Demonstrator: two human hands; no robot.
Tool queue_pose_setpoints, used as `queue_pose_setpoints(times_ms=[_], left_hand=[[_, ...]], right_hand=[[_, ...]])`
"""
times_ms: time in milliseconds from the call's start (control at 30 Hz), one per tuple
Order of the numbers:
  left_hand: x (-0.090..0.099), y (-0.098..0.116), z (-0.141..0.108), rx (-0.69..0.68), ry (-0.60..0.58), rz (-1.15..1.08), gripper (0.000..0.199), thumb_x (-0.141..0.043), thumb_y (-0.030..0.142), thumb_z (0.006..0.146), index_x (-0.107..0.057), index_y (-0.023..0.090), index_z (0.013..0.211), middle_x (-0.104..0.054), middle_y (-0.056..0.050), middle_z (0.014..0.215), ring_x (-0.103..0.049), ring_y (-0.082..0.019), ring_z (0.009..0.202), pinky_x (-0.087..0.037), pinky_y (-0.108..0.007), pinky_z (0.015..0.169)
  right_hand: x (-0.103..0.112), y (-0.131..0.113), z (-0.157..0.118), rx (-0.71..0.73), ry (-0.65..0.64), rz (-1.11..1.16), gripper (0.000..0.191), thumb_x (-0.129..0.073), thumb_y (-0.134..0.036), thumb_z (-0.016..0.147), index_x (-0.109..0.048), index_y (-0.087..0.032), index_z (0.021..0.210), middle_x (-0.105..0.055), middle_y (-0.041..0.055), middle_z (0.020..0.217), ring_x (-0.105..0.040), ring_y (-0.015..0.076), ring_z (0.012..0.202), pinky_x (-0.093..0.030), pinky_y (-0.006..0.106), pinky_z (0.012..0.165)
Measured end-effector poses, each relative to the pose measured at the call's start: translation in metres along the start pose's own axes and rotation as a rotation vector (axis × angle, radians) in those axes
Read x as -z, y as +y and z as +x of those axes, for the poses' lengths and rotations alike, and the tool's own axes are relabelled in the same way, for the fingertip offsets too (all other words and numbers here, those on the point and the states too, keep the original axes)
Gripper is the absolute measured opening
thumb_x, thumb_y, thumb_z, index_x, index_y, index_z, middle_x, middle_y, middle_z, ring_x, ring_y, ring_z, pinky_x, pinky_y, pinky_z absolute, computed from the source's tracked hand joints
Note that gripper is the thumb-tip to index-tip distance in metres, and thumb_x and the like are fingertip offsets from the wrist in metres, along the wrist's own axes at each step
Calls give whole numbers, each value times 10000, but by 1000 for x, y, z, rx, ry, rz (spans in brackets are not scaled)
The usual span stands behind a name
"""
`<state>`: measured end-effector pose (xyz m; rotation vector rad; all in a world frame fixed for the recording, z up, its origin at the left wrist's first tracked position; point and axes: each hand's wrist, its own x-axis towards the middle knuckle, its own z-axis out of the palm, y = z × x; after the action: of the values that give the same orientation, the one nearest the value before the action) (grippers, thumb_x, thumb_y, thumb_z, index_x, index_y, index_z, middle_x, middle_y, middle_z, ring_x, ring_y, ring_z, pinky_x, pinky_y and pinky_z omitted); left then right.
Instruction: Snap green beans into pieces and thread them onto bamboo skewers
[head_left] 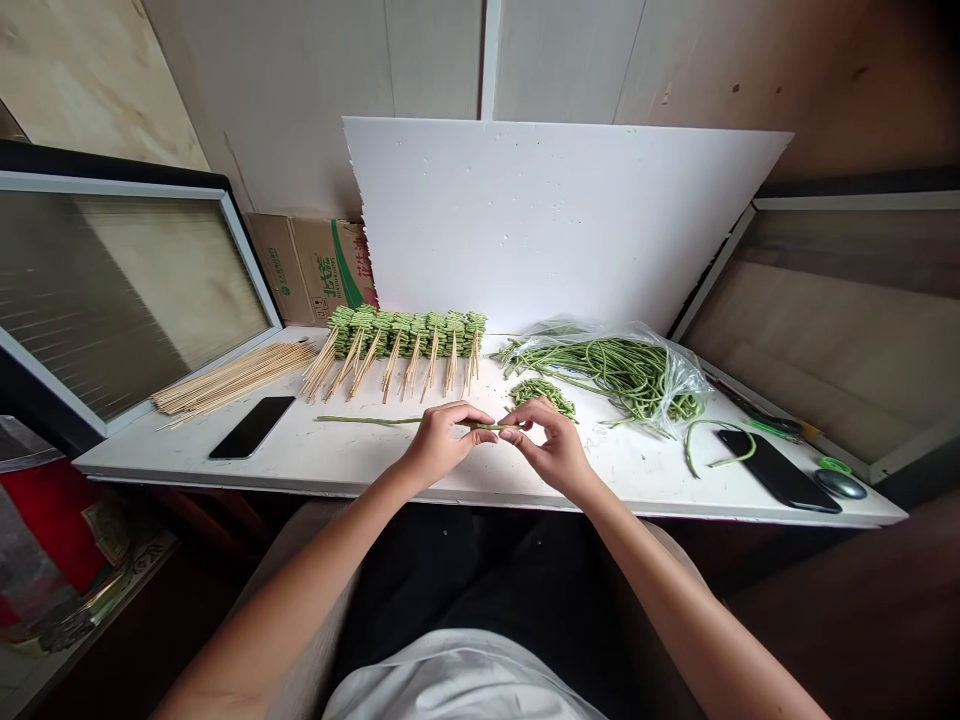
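A long green bean point(367, 420) runs leftward from my fingers above the white table's front part. My left hand point(447, 440) is closed on it, thumb and fingers pinching near its right end. Close beside it, my right hand point(549, 445) pinches the bean's right end with thumb and forefinger. Just behind my right hand lies a pile of short cut bean pieces point(541, 393). Farther back on the left stand rows of skewered bean pieces point(409, 335), their sticks pointing toward me.
Bare bamboo skewers point(232, 380) and a phone point(253, 428) lie left. A plastic bag of long beans point(622, 370) sits back right. Near the right end are a loose bean point(691, 450), a black phone point(780, 472) and a dark oval object point(840, 484). A white board point(562, 220) stands behind.
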<state>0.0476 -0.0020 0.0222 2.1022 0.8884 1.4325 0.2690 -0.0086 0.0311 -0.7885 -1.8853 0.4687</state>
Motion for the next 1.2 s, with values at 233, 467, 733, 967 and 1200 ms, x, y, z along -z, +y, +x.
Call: queue_pose_setpoints(times_ms=[233, 467, 733, 967, 1200], left_hand=[[3, 6, 1, -26, -98, 24, 125, -794, 316, 956, -833, 197, 959, -792, -82, 922, -724, -206, 843, -545, -317, 780], [-2, 4, -2, -79, -141, 85, 202, -692, 92, 922, -794, 210, 793, -777, -68, 863, -703, -211, 829, -538, -345, 833], [-2, 13, -2, 1, -254, -70, 190, -651, 94, 895, -772, 191, 785, -766, -74, 875, -700, -190, 813, -549, -303, 791], [-2, 16, -2, 22, -265, -177, 160, -650, 111, 913, -763, 172, 818, -748, -76, 877, -688, -181, 825, -549, -302, 800], [17, 8, 5, 80, -174, -197, 135, -779, 280, 942, -802, 157, 892, -769, -103, 888, -719, -201, 870, -568, -326, 840]], right_hand=[[-2, 2, -2, 41, -26, -8, 143, -725, -402, 996, -748, -268, 953, -732, 66, 901, -594, 277, 953, -486, 438, 856], [-8, 0, -5, 81, -88, -53, 152, -616, -190, 981, -723, -265, 904, -714, 61, 854, -567, 287, 948, -470, 453, 863], [0, 14, 0, -34, -296, 270, 370, -733, -595, 950, -729, -241, 841, -693, 71, 849, -607, 255, 907, -499, 417, 885], [0, 13, -2, -145, -342, 569, 384, -784, -593, 906, -669, -234, 834, -662, 47, 856, -629, 220, 842, -526, 375, 808], [13, 40, 2, -173, -75, 221, 376, -803, -640, 870, -791, -265, 904, -714, 93, 967, -657, 301, 1024, -549, 442, 852]])
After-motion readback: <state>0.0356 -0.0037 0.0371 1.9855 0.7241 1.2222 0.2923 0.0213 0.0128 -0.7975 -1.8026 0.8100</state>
